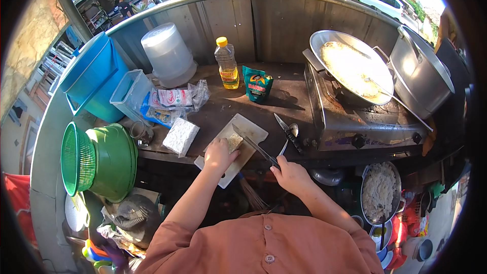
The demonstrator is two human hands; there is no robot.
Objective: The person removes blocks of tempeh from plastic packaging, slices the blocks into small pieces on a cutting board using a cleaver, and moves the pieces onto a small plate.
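A white cutting board (249,156) lies at a slant before me, its near end reaching past the counter's front edge. On it is a small pale-brown, grainy block of food (234,142), which my left hand (219,156) holds down from the left. My right hand (291,175) grips the dark handle of a kitchen knife (253,141). The blade points away to the upper left, just right of the block; contact with the block cannot be made out. Left of the board sits a larger white block with a mottled surface (181,137).
A second knife (282,122) and a spoon (293,129) lie right of the board. Beyond stand an oil bottle (228,64) and a green sauce pouch (257,84). A wok of frying food (317,42) rests on the gas stove (365,133). Plastic packets (171,99) lie left.
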